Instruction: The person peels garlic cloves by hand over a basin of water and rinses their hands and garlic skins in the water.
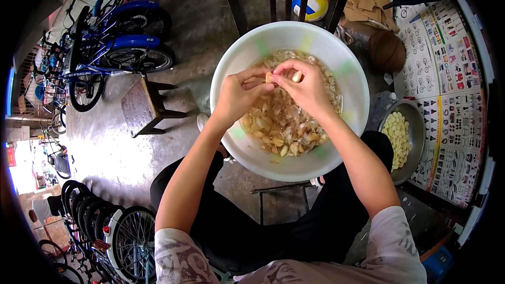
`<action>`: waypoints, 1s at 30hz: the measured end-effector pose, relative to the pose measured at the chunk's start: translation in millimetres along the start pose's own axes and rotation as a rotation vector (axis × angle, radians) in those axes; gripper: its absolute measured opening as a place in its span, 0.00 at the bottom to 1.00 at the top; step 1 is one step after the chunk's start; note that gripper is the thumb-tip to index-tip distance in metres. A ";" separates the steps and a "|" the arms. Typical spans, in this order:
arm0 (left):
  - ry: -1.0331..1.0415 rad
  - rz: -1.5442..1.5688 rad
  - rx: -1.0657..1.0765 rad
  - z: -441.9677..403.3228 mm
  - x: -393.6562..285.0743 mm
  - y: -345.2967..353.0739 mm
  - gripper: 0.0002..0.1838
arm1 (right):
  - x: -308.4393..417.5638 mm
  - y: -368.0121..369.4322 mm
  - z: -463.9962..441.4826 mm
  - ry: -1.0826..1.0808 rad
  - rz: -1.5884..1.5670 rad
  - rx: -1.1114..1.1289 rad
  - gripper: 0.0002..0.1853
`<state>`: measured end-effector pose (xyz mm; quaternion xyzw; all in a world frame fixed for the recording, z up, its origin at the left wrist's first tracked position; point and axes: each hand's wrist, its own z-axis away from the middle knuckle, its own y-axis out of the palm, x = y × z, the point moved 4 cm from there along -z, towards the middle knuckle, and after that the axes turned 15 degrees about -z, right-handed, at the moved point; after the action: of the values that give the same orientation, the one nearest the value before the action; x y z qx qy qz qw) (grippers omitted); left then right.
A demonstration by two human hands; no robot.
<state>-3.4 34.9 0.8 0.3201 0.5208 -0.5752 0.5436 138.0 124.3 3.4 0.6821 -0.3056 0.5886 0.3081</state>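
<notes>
Both hands meet above a large white plastic basin [355, 84]. Between their fingertips is a small garlic clove [268, 77], pinched by my left hand [236, 97] and by the thumb and forefinger of my right hand [307, 89]. A second, pale clove [297, 77] is tucked in the curled fingers of my right hand. Under the hands the basin holds water with loose papery skins [300, 121] and several garlic cloves [284, 150]. To the right, a metal bowl [419, 142] contains many peeled cloves [397, 134].
A dark wooden chair [234, 0] stands behind the basin, near a volleyball [314, 5] and a brown basketball [386, 51]. On the left are a wooden stool [139, 106] and blue bicycles [134, 42]. More bicycles [131, 242] stand lower left. A printed poster [447, 89] lines the right side.
</notes>
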 end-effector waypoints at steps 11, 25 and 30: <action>0.001 0.089 -0.021 -1.9 5.0 -6.7 0.20 | 3.2 1.4 -2.6 -0.049 0.026 0.108 0.08; -0.048 0.129 0.042 0.9 5.2 -8.2 0.18 | 7.3 0.9 -2.7 -0.058 0.026 0.135 0.06; -0.049 0.159 0.051 1.5 4.1 -5.5 0.17 | 3.4 5.2 -2.6 -0.004 -0.136 0.183 0.06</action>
<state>-9.3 31.5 -1.3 0.3598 0.4654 -0.5509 0.5920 132.8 122.9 7.4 0.7278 -0.2040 0.5904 0.2831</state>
